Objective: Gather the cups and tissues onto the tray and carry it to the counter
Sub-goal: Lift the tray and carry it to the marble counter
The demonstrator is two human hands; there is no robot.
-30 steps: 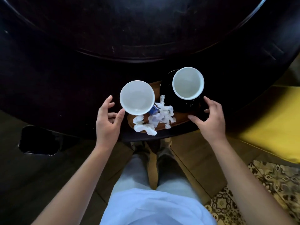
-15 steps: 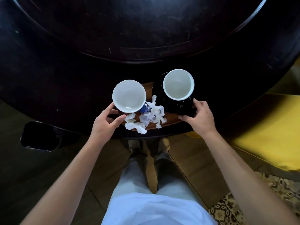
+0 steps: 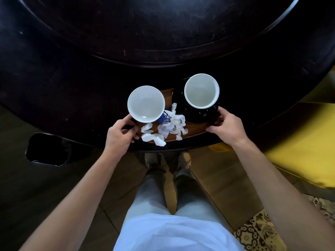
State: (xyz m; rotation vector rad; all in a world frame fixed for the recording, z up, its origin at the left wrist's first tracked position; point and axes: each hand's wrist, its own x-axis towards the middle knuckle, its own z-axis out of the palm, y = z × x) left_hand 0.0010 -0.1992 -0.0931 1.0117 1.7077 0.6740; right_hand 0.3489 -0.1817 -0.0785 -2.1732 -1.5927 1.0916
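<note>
Brown tray (image 3: 194, 130), white tissues (image 3: 163, 129), black cup (image 3: 199, 113) white inside, dark table (image 3: 90, 69).

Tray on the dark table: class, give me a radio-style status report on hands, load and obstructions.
Left hand and right hand grip the wooden tray ends. Two cups, crumpled tissues aboard. Tray on dark table. Nothing blocking.

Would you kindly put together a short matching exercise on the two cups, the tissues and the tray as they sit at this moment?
Things:
1. blue cup
2. black cup
3. tissues
4. tray

Descriptions:
A. crumpled white pieces between the cups
B. brown wood, gripped at both ends by the left hand and right hand
C. on the tray's left side
D. on the tray's right side

Pairs: 1-C, 2-D, 3-A, 4-B
</note>
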